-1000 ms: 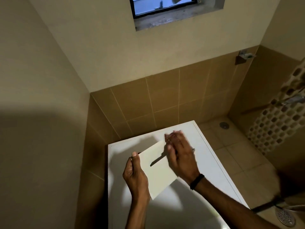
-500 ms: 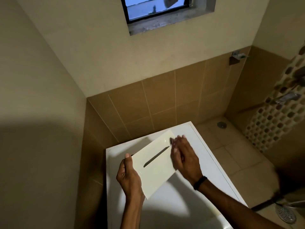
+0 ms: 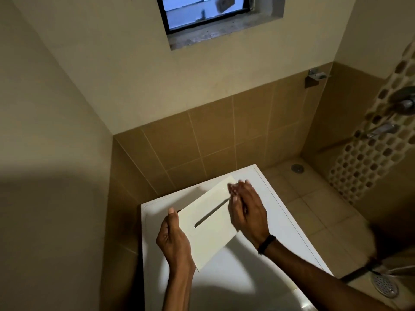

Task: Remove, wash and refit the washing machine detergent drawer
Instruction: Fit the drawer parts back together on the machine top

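One cream panel (image 3: pixel 213 230), flat with a long dark slot, was held tilted over the white washing machine top (image 3: pixel 238 279), near the tiled wall (image 3: pixel 202 142) behind, open floor (image 3: pixel 314 209) to the right. Left grip (image 3: pixel 174 241) clamped its lower left edge; right grip (image 3: pixel 247 212) met its upper edge, fingers blurred, closure unclear.

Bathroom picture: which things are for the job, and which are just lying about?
For the job: panel with a slot, left hand gripping it, right hand at its edge, washing machine.
Just there: window, shower tap, floor drain, metal wall holder.
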